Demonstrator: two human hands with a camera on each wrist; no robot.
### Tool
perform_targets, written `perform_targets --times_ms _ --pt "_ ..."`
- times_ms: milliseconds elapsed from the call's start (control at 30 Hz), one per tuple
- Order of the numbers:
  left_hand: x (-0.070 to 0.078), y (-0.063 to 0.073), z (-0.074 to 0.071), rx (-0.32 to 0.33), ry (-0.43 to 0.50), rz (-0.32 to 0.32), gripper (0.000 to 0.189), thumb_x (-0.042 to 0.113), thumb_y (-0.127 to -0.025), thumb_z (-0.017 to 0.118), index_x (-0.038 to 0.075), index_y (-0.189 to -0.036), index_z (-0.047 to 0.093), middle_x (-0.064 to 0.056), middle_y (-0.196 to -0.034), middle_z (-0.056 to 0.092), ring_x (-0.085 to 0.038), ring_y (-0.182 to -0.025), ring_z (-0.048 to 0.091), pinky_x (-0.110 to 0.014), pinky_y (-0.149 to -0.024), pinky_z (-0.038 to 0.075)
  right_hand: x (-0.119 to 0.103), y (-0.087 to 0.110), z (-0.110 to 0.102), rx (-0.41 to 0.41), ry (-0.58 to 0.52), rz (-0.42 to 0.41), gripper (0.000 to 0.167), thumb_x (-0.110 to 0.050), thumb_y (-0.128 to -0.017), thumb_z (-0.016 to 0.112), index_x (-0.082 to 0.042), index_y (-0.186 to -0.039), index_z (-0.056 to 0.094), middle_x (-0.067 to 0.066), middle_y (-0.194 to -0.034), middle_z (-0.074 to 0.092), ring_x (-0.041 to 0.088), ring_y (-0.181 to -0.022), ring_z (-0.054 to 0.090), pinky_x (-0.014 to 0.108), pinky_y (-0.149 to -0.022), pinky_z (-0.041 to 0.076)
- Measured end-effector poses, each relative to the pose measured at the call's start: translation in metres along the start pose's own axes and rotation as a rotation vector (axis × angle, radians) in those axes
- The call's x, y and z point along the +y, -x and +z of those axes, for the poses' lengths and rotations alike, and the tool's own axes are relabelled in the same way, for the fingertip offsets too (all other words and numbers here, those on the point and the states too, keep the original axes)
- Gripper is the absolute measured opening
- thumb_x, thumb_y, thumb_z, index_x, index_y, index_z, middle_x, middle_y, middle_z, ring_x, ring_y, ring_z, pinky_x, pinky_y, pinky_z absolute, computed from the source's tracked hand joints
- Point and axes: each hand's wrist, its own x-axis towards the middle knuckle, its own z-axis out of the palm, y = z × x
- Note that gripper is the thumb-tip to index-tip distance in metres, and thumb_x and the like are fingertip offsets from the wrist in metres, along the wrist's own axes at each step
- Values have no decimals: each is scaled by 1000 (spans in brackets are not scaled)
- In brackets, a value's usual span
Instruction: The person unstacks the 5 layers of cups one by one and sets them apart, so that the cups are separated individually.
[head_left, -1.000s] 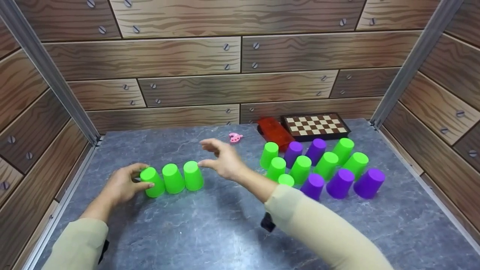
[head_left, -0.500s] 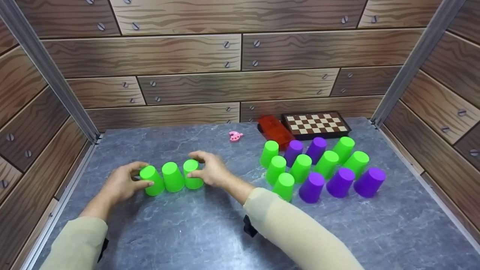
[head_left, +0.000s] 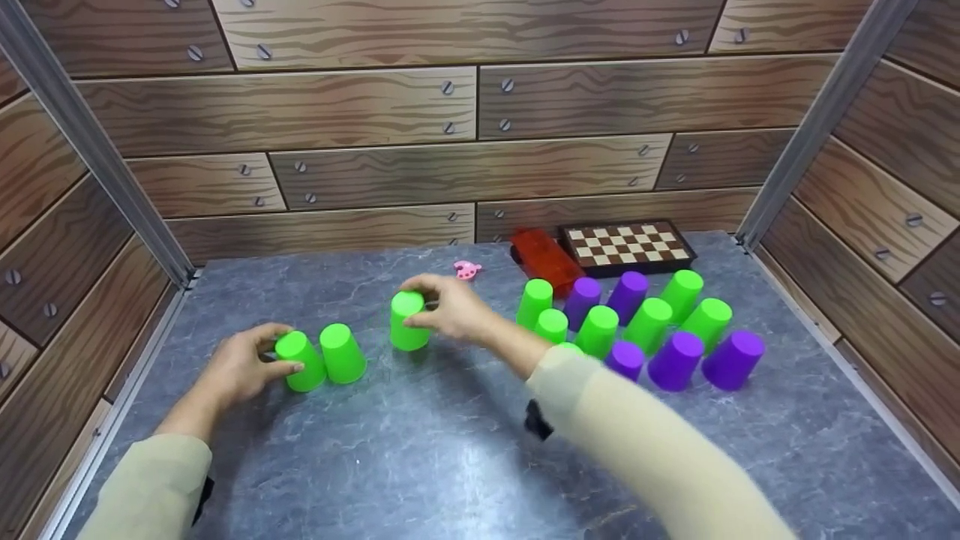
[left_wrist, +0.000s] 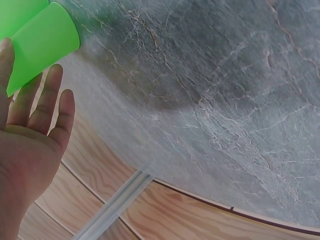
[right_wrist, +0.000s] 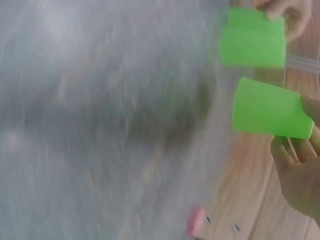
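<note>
In the head view my left hand point(head_left: 244, 365) holds the leftmost green cup point(head_left: 301, 364) between thumb and fingers, and that cup stands upside down on the table. Right beside it is a second upside-down green cup point(head_left: 343, 354), touched by neither hand. My right hand point(head_left: 456, 307) pinches a third green cup point(head_left: 409, 324) near its top, apart from the other two; whether its rim touches the table I cannot tell. The right wrist view shows this held cup point(right_wrist: 270, 109) between thumb and fingers. The left wrist view has only part of the left hand's cup point(left_wrist: 47, 42).
At the right stand several upside-down green cups point(head_left: 598, 332) and purple cups point(head_left: 677, 361), some partly behind my right forearm. Behind them lie a red translucent case point(head_left: 550, 259) and a checkered board point(head_left: 628, 246). A small pink object point(head_left: 466, 270) lies at the back. Wood-patterned walls point(head_left: 375, 105) enclose the table.
My right hand has reached left to the third green cup, taken hold of it, and brought it right and back from the other two. The left hand has stayed on its cup.
</note>
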Motion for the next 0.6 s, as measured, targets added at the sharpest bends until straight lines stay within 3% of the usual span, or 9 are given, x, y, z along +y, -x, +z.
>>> perform_targets --times_ms 167,333,600 --pt "-1 0 0 0 11 8 61 20 -92 86 0 -143 60 -28 -135 66 -48 -124 64 -57 -98 58 3 3 -42 -28 92 -39 49 -2 -89 84 -1 -135 68 14 -129 71 29 -122 67 40 -107 55" --pt "-3 0 0 8 2 29 58 19 -92 86 -1 -141 61 -26 -132 68 -47 -121 67 -54 -94 61 11 6 -74 -40 159 -21 51 -3 -88 86 -1 -135 68 14 -130 71 30 -123 66 42 -109 53" --pt "-1 0 1 4 -12 9 59 20 -93 86 -1 -142 61 -27 -134 67 -47 -122 66 -56 -94 60 32 13 -97 -48 212 40 50 -1 -87 87 -4 -134 71 12 -131 72 28 -122 67 42 -107 55"
